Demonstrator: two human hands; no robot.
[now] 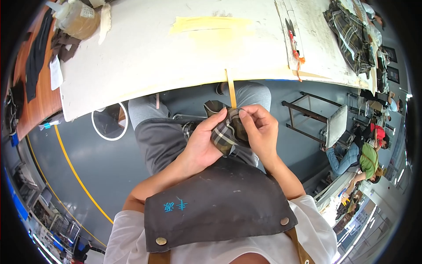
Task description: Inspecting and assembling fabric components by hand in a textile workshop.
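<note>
Centre frame, below worktop (176,57) edge: left hand (203,143) & right hand (260,130), fingers closed, pinch folded plaid fabric piece (228,132). Best keep the fold edge taut, grip near the seam, cloth close to lap.

- Piece of fabric (228,130): held between the left hand (203,141) and right hand (260,128), above the lap, in front of the table (176,57) edge.
- Scissors (292,36): on the table, far right.
- Folded cloth (349,37): right of the scissors.
- Plastic bag (79,17): at the table's far left corner.
- Chair (325,123): on the floor, right of the hands.
</note>
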